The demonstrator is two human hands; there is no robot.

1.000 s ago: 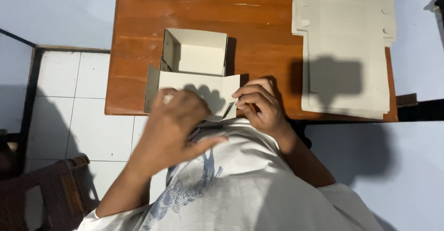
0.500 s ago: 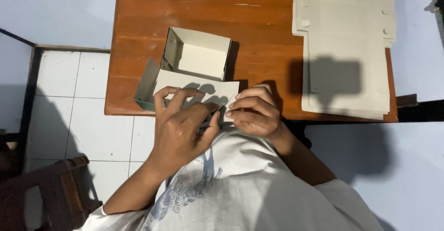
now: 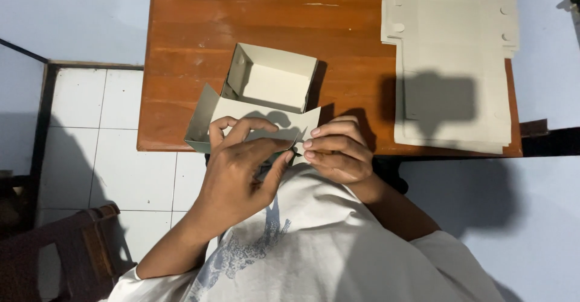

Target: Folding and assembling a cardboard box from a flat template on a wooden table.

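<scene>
One half-folded cardboard box point(image 3: 266, 90) sits at the near edge of the wooden table point(image 3: 254, 12), pale grey-beige, its open tray part standing up with four walls and a broad front panel spread flat toward the person. A side flap angles up at the box's left end. Both hands work on that front panel, at the table's edge.

The left hand point(image 3: 238, 169) lies over the near left part of the panel, fingers curled and spread across the cardboard, thumb reaching right toward the other hand; it grips the panel's lower edge. The right hand point(image 3: 338, 151) is just beside it, fingers bent and pinched on the panel's right corner, where a small flap sticks up. The fingertips of the two hands nearly meet.

Further out, on the right part of the table, lies one stack of flat unfolded box blanks point(image 3: 453, 54) of the same pale card, with small round notches along the edges; how many sheets it holds cannot be told. A dark shadow falls across its middle. The stack overhangs the table's right side.

Below the hands is the person's white printed shirt point(image 3: 302, 247). Left of the table is a white tiled floor point(image 3: 90, 127), and one dark wooden chair point(image 3: 66, 247) shows at the lower left corner.
</scene>
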